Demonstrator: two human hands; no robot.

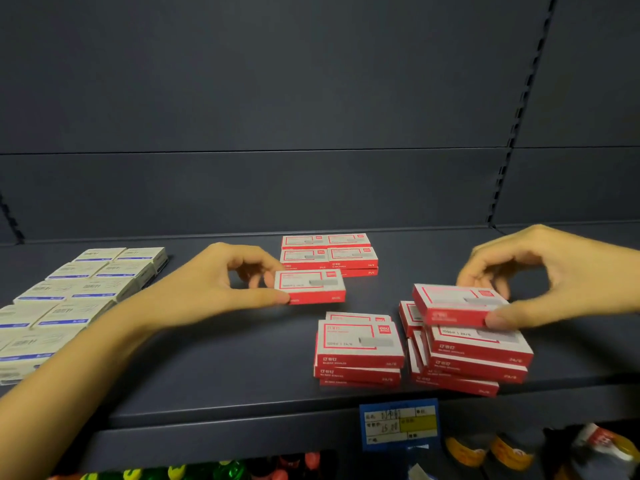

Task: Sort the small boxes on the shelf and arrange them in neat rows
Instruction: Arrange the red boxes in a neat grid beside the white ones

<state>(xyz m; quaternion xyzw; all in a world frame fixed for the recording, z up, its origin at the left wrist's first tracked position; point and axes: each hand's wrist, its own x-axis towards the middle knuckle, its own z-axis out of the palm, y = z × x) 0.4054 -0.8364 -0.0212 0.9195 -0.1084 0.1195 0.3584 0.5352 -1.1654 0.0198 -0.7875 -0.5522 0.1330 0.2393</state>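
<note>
Shelf [207, 368] layout: bare deck through the middle, between the white-and-blue boxes [86, 292] at left and the red stock at right; more bare deck behind the right pile [478, 358] up to the back panel; that pile and the front stack [358, 348] sit close to the front lip, and the pile's lowest box is almost at the edge; slotted upright [519, 109] at rear right.

Writing: we read "1000" and "24/6" on the red box tops and "24/6" again on the red side faces; the corner logo is too small to read with confidence; the blue price tag [400, 424] on the lip has handwriting we cannot make out.

Left hand [214, 271]: thumb and fingers pinch the left end of 1 red box [311, 285]; it is flat, print up, long axis parallel to the shelf front, just in front of the squared back block [329, 254]; we cannot tell whether it touches the deck.

Right hand [554, 268]: thumb at the near side and fingers at the far side grip the top red box [457, 304] above the right pile; long axis roughly left-right, skewed a little; the pile below is fanned out and unaligned.
</note>
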